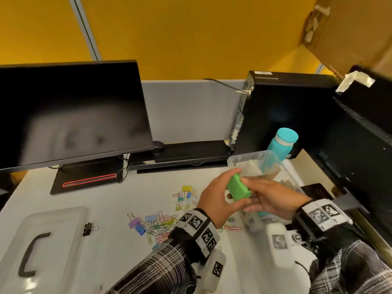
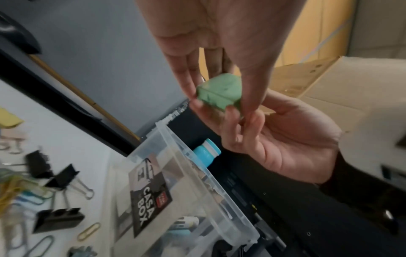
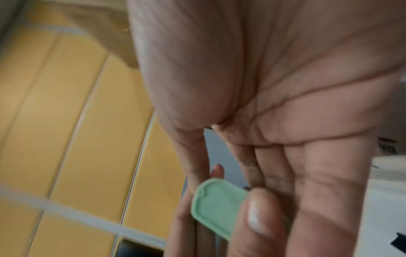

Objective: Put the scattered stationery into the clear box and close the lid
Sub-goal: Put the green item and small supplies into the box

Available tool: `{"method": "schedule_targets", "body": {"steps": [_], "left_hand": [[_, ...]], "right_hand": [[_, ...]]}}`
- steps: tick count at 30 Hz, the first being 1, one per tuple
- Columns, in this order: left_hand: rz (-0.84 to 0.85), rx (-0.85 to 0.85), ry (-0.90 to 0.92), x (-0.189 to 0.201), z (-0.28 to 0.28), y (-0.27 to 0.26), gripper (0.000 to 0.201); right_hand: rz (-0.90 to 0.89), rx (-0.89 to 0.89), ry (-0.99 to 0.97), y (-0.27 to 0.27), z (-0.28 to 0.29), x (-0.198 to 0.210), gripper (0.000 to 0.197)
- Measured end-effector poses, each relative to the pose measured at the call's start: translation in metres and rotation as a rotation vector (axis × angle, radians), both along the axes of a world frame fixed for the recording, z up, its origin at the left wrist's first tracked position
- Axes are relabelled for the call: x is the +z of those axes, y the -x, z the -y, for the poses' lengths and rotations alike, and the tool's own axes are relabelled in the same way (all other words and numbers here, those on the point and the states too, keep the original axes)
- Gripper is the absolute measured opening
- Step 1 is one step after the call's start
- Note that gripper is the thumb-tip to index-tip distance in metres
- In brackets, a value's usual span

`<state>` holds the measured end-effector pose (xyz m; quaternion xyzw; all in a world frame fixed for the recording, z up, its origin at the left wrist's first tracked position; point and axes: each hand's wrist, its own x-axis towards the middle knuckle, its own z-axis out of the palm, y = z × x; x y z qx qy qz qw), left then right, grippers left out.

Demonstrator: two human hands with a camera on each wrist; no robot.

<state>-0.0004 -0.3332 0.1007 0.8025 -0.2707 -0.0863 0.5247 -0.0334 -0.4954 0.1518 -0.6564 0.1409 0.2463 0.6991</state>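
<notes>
The green block (image 1: 238,188) looks like moulded plastic, matt and smooth, with a fine raised edge on its flat face. The storage box (image 1: 248,157) is clear glossy plastic with a printed paper label (image 2: 149,196); its lid (image 1: 63,219) is cloudy plastic with a matt black handle (image 1: 31,253). The binder clips (image 1: 137,222) are pastel-painted with shiny wire arms. The worktop (image 1: 118,200) is smooth, matt and pale. The monitor (image 1: 74,111) screen is glossy black, the sleeves (image 1: 161,264) checked woven cloth, the cardboard box (image 1: 343,28) rough and brown

The small plastic block (image 1: 238,188) is coloured green; the cloth sleeves (image 1: 161,262) are checked black and white (round bottle (image 1: 280,147): teal).
</notes>
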Motion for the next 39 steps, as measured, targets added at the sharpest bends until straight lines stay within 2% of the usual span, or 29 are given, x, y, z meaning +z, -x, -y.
{"method": "schedule_targets", "body": {"steps": [2, 4, 5, 6, 8, 10, 12, 14, 18, 23, 32, 36, 39], "left_hand": [[0.015, -0.033, 0.005, 0.005, 0.015, 0.0, 0.072], [0.033, -0.085, -0.029, 0.006, 0.027, 0.0, 0.08], [0.042, -0.109, -0.074, 0.005, 0.032, -0.001, 0.085], [0.056, -0.124, -0.136, 0.002, 0.036, -0.002, 0.089], [0.071, -0.147, -0.306, -0.009, 0.041, -0.002, 0.088], [0.077, -0.181, -0.478, -0.024, 0.043, 0.001, 0.084], [0.1, -0.215, -0.58, -0.037, 0.045, 0.006, 0.08], [0.121, -0.221, -0.609, -0.045, 0.046, 0.007, 0.076], [0.108, -0.22, -0.606, -0.046, 0.045, 0.007, 0.076], [0.085, -0.228, -0.595, -0.046, 0.045, 0.007, 0.076], [0.052, -0.241, -0.616, -0.043, 0.046, 0.006, 0.077], [0.044, -0.248, -0.615, -0.043, 0.046, 0.005, 0.078], [0.049, -0.253, -0.63, -0.043, 0.047, 0.005, 0.078]], "right_hand": [[-0.013, -0.022, -0.089, 0.001, 0.019, -0.001, 0.043], [-0.004, 0.002, -0.02, -0.003, 0.039, -0.001, 0.059], [0.012, 0.003, 0.11, -0.007, 0.048, -0.001, 0.066], [0.04, -0.002, 0.299, -0.011, 0.057, -0.002, 0.065], [0.106, 0.018, 0.803, -0.023, 0.074, -0.009, 0.046], [0.142, 0.175, 1.234, -0.034, 0.086, -0.018, 0.044], [0.115, 0.395, 1.441, -0.041, 0.09, -0.026, 0.042], [0.068, 0.558, 1.544, -0.048, 0.092, -0.034, 0.039], [0.042, 0.636, 1.597, -0.063, 0.096, -0.05, 0.028], [0.001, 0.626, 1.59, -0.07, 0.095, -0.064, 0.033], [-0.029, 0.507, 1.349, -0.066, 0.094, -0.05, 0.035], [0.002, 0.449, 1.286, -0.063, 0.092, -0.05, 0.025], [0.004, 0.47, 1.278, -0.059, 0.089, -0.05, 0.027]]}}
